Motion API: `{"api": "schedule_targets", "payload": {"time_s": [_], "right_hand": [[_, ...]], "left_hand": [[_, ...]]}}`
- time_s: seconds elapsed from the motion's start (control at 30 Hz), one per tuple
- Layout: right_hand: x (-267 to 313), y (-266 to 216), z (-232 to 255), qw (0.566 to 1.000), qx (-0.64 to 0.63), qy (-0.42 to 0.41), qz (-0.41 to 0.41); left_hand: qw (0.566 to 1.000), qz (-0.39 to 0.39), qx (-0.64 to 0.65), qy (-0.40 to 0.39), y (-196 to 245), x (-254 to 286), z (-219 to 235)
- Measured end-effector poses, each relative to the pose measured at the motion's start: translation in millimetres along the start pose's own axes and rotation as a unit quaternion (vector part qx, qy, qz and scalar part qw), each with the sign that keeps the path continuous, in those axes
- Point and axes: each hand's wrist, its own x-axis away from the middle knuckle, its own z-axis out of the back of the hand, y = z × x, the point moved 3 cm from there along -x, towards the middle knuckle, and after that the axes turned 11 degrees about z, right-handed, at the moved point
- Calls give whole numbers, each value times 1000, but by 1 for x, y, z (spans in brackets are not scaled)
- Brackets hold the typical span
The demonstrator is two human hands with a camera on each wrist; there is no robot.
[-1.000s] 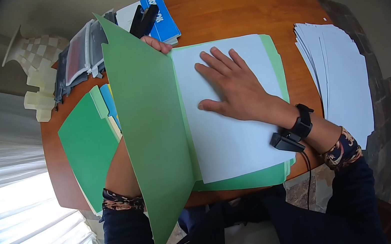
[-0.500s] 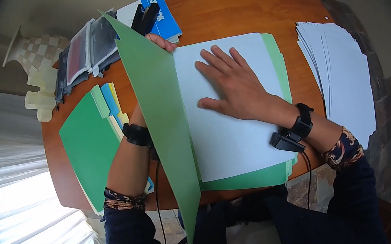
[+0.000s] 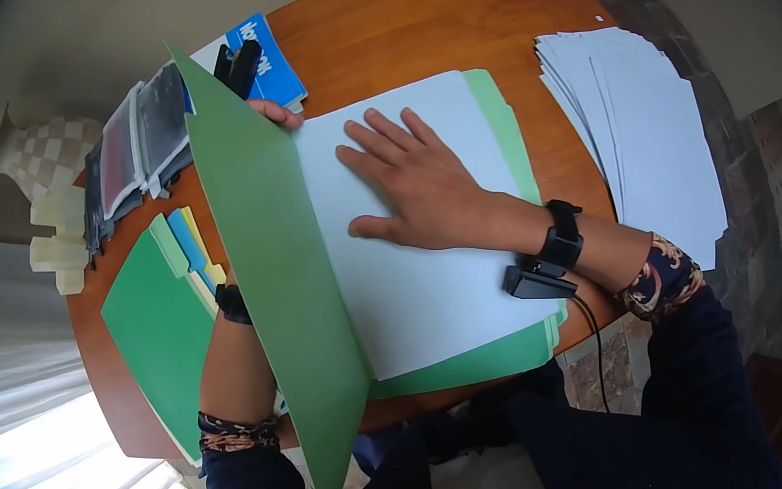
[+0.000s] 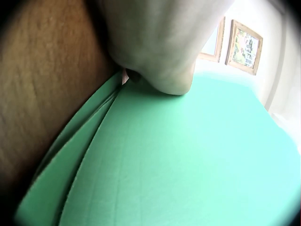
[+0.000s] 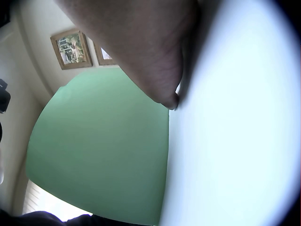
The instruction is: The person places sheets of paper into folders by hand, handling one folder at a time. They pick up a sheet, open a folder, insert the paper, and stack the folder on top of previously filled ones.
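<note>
A light green folder (image 3: pixel 276 252) lies spread, its cover raised nearly upright on the left. White sheets (image 3: pixel 407 283) lie on its right half. My right hand (image 3: pixel 418 185) rests flat on the top sheet, fingers straight and spread. From behind the cover, the fingers of my left hand (image 3: pixel 277 113) show at the top of the fold; the rest of this hand is hidden in the head view. The left wrist view has that hand against the outside of the green cover (image 4: pixel 178 150), close to the fold. I cannot tell its finger grip.
Left of the cover lies a stack of green folders (image 3: pixel 156 330) with coloured tabs. Zip pouches (image 3: pixel 134 146), a black stapler (image 3: pixel 239 70) and a blue notebook (image 3: pixel 277 69) sit at the back left. A pile of white paper (image 3: pixel 653 134) lies at the right edge.
The cover swung toward upright, then leaned back slightly left, still steeper than at first. The head view has shifted. My right hand keeps its place on the sheet.
</note>
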Motion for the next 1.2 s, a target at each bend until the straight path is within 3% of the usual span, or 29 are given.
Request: {"api": "schedule_targets", "payload": {"time_s": [0.07, 0.13, 0.17, 0.37, 0.73, 1.0, 1.1, 1.2], "right_hand": [[0, -1, -1, 1000, 18, 13, 7], [0, 1, 1, 1000, 20, 13, 7], [-1, 1, 0, 999, 30, -1, 16], [32, -3, 40, 982, -141, 35, 124], [51, -2, 49, 975, -164, 70, 129], [57, 2, 49, 973, -174, 82, 124], [58, 0, 51, 973, -173, 93, 125], [60, 1, 52, 972, -174, 100, 123]], "left_hand": [[999, 30, -19, 34, 13, 5, -17], [975, 27, -166, 146, 15, 3, -27], [955, -5, -247, 161, -2, -9, -11], [923, 21, -351, 153, -1, -10, -12], [894, 20, -419, 156, 4, -6, -27], [949, 8, -277, 148, -2, -4, -30], [970, 60, -167, 167, -4, -12, -25], [971, 84, -135, 177, -5, -14, -21]]}}
